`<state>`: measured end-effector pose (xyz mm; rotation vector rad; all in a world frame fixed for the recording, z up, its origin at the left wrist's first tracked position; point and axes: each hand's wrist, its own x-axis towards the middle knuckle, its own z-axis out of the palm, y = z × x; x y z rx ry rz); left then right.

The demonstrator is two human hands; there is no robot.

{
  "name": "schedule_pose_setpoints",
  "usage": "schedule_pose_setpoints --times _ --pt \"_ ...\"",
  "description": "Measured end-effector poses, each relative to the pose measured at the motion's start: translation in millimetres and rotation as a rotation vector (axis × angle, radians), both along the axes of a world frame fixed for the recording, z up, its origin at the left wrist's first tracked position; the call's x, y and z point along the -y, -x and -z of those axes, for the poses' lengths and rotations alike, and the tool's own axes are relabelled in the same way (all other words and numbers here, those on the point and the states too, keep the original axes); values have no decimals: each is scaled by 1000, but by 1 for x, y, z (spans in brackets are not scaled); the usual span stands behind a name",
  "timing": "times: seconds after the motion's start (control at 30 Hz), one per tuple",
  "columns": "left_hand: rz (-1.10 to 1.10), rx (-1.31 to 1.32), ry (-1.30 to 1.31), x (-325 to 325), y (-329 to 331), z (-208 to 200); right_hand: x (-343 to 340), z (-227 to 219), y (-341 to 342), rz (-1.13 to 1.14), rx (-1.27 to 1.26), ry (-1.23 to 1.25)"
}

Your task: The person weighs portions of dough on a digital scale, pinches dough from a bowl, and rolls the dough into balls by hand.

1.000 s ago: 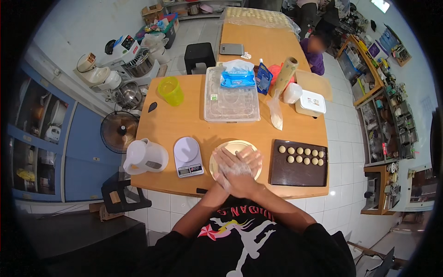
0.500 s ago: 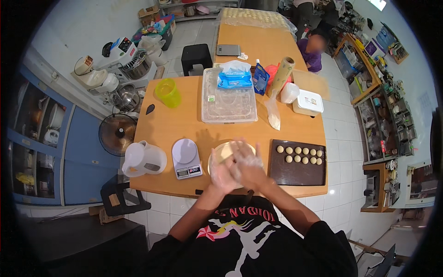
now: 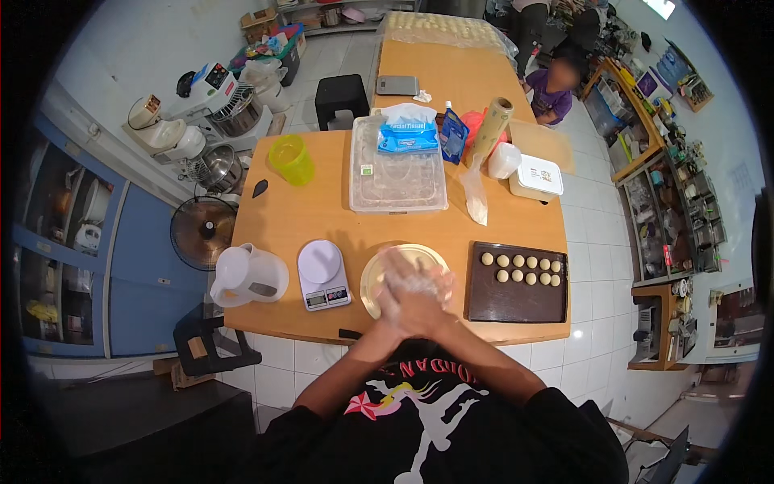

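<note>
Pressing left hand (image 3: 389, 300) and right hand (image 3: 421, 302) together over plate (image 3: 371, 282); can't tell if anything's between. Eleven balls (image 3: 530, 263) sit on tray (image 3: 516, 306), near half looks unfilled.

White lettering crosses the blue tissue pack (image 3: 407, 139); red capitals span the black shirt (image 3: 439, 383). Marks on the white-lidded tub (image 3: 536, 177), the clear box's green-and-white sticker (image 3: 367, 169) and the scale's display (image 3: 317, 299) are too small to read.
</note>
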<state>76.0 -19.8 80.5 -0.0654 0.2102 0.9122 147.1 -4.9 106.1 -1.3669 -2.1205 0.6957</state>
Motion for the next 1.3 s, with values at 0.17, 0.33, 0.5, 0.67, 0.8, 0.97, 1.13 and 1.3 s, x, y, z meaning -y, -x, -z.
schedule_pose_setpoints --times 0.17,0.33,0.5,0.67,0.8,0.97,1.13,1.3 --pt "60 0 -177 -18 24 -19 2 -9 -26 -25 357 -99" --pt "104 262 -317 -14 8 51 0 -1 -4 52 111 73" --pt "-57 -232 23 -21 21 -37 -1 -6 -29 -34 197 -65" --pt "-155 420 -408 -10 4 -5 -5 8 -4 -35 -25 -42" --pt "75 14 -337 -23 25 24 -2 -10 -23 -199 -432 324" --pt "57 -76 -81 -5 3 29 -13 -6 -21 -5 105 -192" --pt "-14 -79 -229 -24 22 13 13 -24 -9 -247 -26 -118" --pt "42 -270 -19 9 5 -29 -13 -24 -21 51 42 -40"
